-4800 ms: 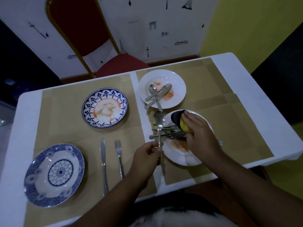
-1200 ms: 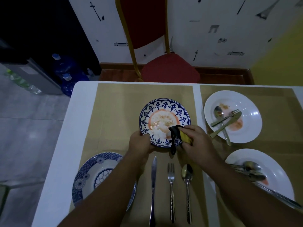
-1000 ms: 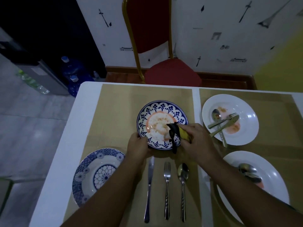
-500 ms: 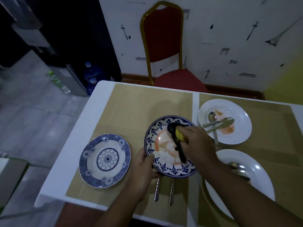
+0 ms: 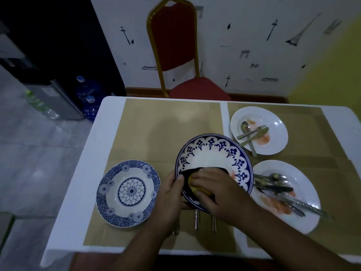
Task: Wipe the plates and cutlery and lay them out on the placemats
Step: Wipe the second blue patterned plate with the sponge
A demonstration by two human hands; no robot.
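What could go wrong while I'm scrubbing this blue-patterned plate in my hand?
The left hand grips the blue-patterned plate by one rim while the right hand presses the sponge; it could slip onto the cutlery beneath. An orange smear near its right rim may get missed.

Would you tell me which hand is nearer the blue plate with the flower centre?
Left. The left hand grips the other blue plate just right of the flower plate; the right hand holds the sponge farther right.
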